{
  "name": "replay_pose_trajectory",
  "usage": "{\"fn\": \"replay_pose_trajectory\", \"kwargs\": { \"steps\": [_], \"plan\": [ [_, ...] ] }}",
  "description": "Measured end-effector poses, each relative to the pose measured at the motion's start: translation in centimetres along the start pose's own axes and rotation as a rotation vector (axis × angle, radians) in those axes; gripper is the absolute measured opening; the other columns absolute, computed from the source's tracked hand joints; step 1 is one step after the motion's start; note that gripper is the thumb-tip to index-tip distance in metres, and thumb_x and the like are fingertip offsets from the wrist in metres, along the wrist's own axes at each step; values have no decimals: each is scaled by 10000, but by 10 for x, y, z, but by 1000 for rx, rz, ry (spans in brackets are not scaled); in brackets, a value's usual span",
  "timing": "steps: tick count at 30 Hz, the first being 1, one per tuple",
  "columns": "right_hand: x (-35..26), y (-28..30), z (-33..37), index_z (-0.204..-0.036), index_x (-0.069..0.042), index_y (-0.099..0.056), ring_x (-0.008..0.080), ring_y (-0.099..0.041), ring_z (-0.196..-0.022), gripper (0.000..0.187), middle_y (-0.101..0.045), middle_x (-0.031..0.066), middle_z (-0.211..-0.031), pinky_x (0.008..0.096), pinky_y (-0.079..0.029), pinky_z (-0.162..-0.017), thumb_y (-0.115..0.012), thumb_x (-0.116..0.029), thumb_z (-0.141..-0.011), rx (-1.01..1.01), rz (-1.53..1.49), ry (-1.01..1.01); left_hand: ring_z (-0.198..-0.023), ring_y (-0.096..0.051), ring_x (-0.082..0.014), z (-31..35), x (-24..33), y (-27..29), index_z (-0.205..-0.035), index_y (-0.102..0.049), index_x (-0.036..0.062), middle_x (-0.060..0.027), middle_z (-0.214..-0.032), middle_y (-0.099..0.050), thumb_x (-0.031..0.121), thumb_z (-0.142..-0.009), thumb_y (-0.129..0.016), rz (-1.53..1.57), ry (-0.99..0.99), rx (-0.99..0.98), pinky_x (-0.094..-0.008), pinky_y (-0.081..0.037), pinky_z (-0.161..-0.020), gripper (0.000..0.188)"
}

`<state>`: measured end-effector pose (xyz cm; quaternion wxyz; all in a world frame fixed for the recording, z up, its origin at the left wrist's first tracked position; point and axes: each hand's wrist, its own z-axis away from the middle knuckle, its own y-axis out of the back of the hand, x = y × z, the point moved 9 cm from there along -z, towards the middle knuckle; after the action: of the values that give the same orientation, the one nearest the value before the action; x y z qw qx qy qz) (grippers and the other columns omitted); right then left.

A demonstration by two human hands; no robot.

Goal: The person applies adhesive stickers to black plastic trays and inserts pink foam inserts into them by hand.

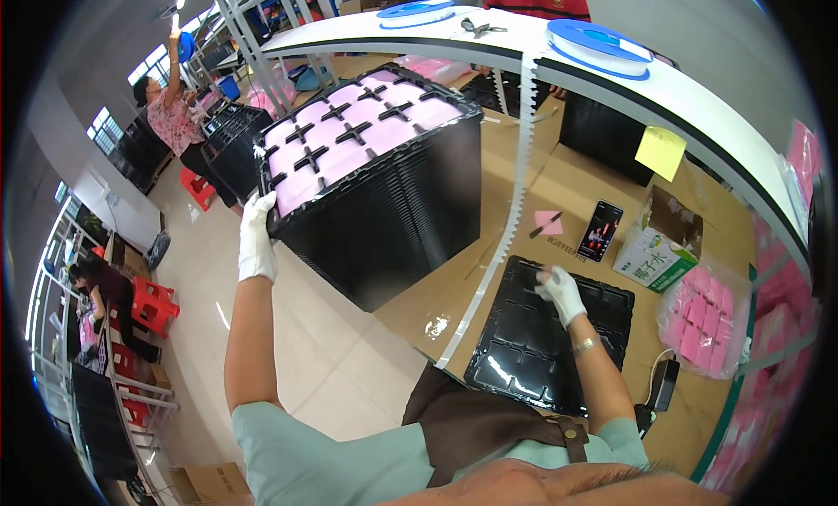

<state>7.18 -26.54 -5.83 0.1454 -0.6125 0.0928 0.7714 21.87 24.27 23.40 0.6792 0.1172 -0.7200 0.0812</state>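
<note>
A tall stack of black plastic trays (pixel 384 231) stands at the table's left side, its top tray holding pink sheets (pixel 375 113) between black cross-shaped ribs. My left hand (pixel 257 235), in a white glove, grips the stack's near left corner, fingers up at the top rim. Lower right, a single shiny black tray (pixel 524 349) lies flat on the cardboard-covered table. Over its upper part is my right hand (pixel 560 295), also gloved. Its fingers are slightly blurred but look apart, with nothing seen in them; whether they touch the tray I cannot tell.
A phone (pixel 601 230), a dark pen-like tool (pixel 546 224) on pink paper and an open carton (pixel 659 240) lie beyond the tray. Bagged pink pieces (pixel 703 318) sit right. A white strip (pixel 491 279) crosses the table; a shelf (pixel 690 105) holds blue-rimmed reels. Other people work farther off.
</note>
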Motion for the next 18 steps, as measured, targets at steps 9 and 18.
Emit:
{"fn": "replay_pose_trajectory", "kwargs": {
  "steps": [9,18],
  "plan": [
    [40,-33,-169,-1270,-116,-377,180,-577,-641,506,-582,32,-841,303,-432,-481,-608,-66,-822,264,-97,-276,-1145,-472,-178,39,17,18,-1356,-393,27,-95,-1232,-503,208,-885,-589,-39,-524,355,-294,-363,-983,542],
    [37,-84,-165,-836,-83,-478,108,-404,-387,125,-502,9,-616,258,-315,-339,-593,-36,-822,-37,-303,-137,-891,-605,-263,120,-135,-142,-1044,-610,33,-133,-1007,-607,117,-833,-624,-219,-377,-250,-339,-485,-824,228]
  ]
}}
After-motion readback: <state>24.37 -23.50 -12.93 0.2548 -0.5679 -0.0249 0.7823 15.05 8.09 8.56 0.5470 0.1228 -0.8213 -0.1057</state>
